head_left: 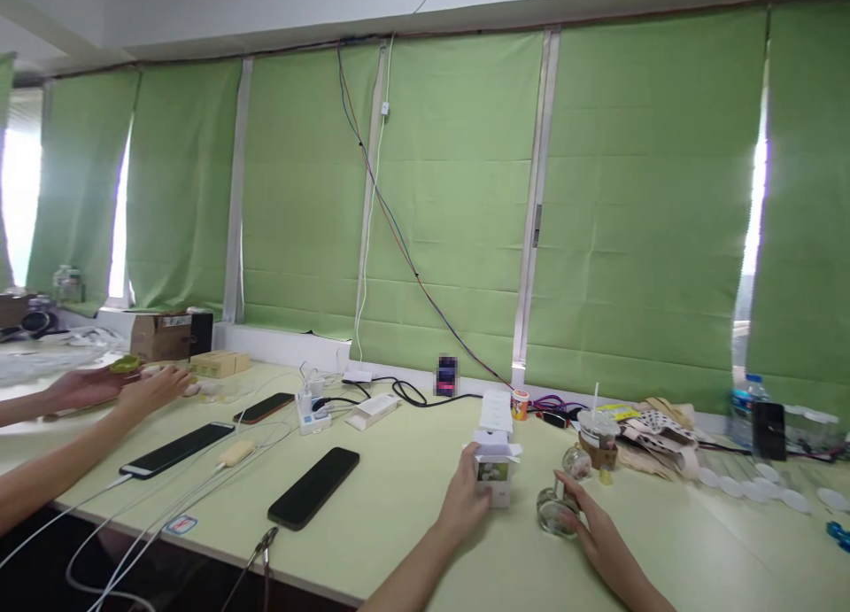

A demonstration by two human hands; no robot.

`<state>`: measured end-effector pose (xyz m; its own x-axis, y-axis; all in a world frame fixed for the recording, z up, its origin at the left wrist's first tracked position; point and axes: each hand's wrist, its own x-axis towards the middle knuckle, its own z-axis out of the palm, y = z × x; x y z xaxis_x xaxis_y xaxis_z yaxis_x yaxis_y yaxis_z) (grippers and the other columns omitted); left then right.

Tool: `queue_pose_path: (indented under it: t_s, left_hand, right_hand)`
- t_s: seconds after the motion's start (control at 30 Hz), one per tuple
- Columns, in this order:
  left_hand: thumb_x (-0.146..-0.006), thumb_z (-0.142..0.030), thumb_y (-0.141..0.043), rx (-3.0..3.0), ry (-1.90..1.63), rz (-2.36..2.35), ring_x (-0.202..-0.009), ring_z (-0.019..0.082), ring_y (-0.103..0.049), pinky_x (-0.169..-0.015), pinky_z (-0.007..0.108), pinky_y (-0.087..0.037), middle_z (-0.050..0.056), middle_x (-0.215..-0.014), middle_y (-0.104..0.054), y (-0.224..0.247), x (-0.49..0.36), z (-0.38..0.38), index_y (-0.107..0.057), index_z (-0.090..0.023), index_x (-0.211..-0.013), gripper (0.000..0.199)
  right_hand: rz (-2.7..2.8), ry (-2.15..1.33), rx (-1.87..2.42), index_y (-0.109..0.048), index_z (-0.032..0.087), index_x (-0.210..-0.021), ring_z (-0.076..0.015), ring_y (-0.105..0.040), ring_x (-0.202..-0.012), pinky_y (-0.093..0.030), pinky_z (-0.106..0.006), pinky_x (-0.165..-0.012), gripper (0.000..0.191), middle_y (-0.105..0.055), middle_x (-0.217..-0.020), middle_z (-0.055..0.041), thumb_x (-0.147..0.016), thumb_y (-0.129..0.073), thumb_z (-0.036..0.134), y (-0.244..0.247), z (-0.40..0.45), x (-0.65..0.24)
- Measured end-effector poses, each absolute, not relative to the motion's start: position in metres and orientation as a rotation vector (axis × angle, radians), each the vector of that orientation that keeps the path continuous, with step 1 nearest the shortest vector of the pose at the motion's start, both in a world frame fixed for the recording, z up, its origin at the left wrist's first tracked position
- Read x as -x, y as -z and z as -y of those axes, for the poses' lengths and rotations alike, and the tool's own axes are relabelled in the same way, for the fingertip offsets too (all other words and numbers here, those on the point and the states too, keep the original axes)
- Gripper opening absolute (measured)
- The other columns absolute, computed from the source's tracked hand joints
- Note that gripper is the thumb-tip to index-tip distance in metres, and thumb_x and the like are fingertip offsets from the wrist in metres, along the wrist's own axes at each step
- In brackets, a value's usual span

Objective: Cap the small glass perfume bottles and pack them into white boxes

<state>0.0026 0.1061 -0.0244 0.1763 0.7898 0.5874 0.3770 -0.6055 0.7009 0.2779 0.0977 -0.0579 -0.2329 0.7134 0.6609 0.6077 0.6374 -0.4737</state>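
A small white box (495, 481) with a picture on its side and its top flaps open is in my left hand (465, 497), whose fingers wrap round its left side. To the right, my right hand (591, 528) grips a small round glass jar (554, 513) at its top and right side. Just behind that jar, a second round glass object (576, 462) sits on the table. What the jar contains is too small to make out.
Phones (314, 488) and white charging cables lie to the left, near a power strip (312, 417). A drink cup (598, 435) and crumpled wrappers stand behind my right hand. Another person's hands (156, 391) work at the far left.
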Motion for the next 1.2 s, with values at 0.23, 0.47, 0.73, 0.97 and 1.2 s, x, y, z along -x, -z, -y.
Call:
queue_pose_path:
  t_s: [0.23, 0.47, 0.73, 0.97, 1.2]
  left_hand:
    - [-0.067, 0.004, -0.040, -2.129, -1.390, -0.963, -0.114, 0.020, -0.048, -0.101, 0.036, -0.035, 0.006, -0.127, -0.051, 0.029, -0.004, -0.106, -0.036, -0.022, -0.127, 0.066]
    - [-0.067, 0.002, -0.042, -2.077, -1.327, -0.986, -0.111, 0.019, -0.051, -0.096, 0.033, -0.039, 0.006, -0.129, -0.052, 0.027, -0.006, -0.107, -0.034, -0.022, -0.130, 0.068]
    - [-0.074, -0.002, -0.045, -2.123, -1.306, -0.973, -0.115, 0.021, -0.048, -0.101, 0.035, -0.036, 0.007, -0.129, -0.052, 0.025, -0.007, -0.101, -0.034, -0.023, -0.132, 0.063]
    - [-0.072, 0.000, -0.048, -2.215, -1.372, -0.853, -0.113, 0.022, -0.049, -0.102, 0.038, -0.038, 0.007, -0.124, -0.055, 0.026, -0.007, -0.101, -0.042, -0.021, -0.129, 0.061]
    - [-0.066, 0.007, -0.041, -2.230, -1.401, -0.770, -0.116, 0.020, -0.048, -0.101, 0.036, -0.039, 0.008, -0.128, -0.052, 0.026, -0.005, -0.101, -0.038, -0.020, -0.131, 0.071]
  right_hand:
    - [2.034, 0.090, 0.914, -0.053, 0.029, -0.126, -0.0242, -0.062, -0.105, -0.052, -0.037, -0.088, 0.042, -0.066, -0.114, -0.0064, -0.086, -0.047, 0.020, 0.051, -0.091, -0.272]
    - [1.947, 0.081, 0.877, -0.050, 0.030, -0.125, -0.0261, -0.059, -0.110, -0.056, -0.039, -0.083, 0.037, -0.063, -0.118, -0.0079, -0.089, -0.043, 0.027, 0.054, -0.092, -0.268]
    - [1.262, -0.022, 0.990, -0.040, 0.021, -0.127, -0.0299, -0.058, -0.109, -0.048, -0.051, -0.092, 0.053, -0.053, -0.129, -0.0137, -0.083, -0.052, 0.048, 0.029, -0.095, -0.239]
    - [1.632, 0.032, 0.689, -0.048, 0.025, -0.115, -0.0232, -0.063, -0.103, -0.053, -0.043, -0.087, 0.029, -0.064, -0.111, -0.0076, -0.086, -0.053, 0.027, 0.008, -0.091, -0.204]
    - [1.825, -0.032, 0.831, -0.046, 0.025, -0.111, -0.0211, -0.065, -0.095, -0.054, -0.034, -0.080, 0.026, -0.066, -0.104, -0.0070, -0.085, -0.052, 0.025, -0.008, -0.082, -0.200]
